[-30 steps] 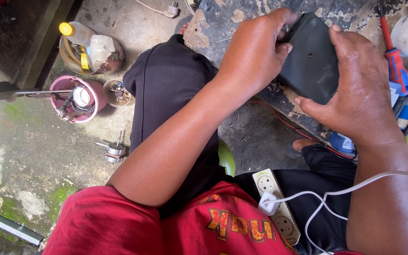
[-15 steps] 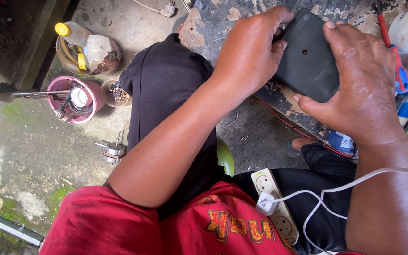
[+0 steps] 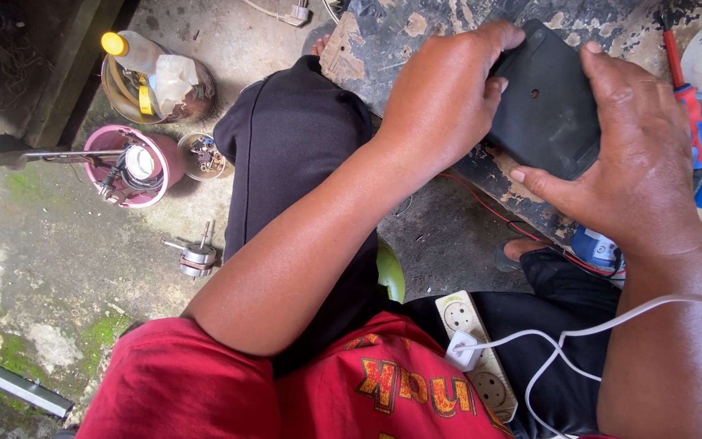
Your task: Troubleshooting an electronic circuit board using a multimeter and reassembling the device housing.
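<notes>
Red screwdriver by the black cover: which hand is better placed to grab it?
Probably right. The right hand grips the black cover on the side nearest the red screwdriver; the left hand holds the far edge.

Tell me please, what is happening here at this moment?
A seated person grips a flat black plastic case with both hands, left hand and right hand, over a worn board. A power strip lies on the lap; a pink tub of parts sits on the floor.
</notes>
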